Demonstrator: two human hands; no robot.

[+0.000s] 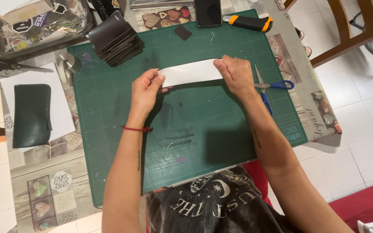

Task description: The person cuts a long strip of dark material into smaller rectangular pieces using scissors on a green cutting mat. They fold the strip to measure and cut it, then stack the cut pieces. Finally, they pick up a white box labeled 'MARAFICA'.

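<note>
White on its upper face, the curved strip [191,72] lay across the far half of the green cutting mat [186,129], and you held it at both ends. Your left hand [145,90] pinched the strip's left end between thumb and fingers, a red cord around that wrist. Your right hand [235,74] pressed down on the right end, fingers curled over the edge; whether they gripped under it could not be told. Blue-handled scissors [267,88] lay just beside your right hand on the mat's right edge. At the far left corner of the mat stood a stack of dark leather pieces [115,39], and a small dark scrap [182,32] lay near the far edge. An orange and black utility knife [247,22] rested beyond the mat, next to a dark phone [208,12]. Well to the left, a dark green pouch [32,114] sat on white paper [61,108], with green-handled scissors [5,64] beyond it.
</note>
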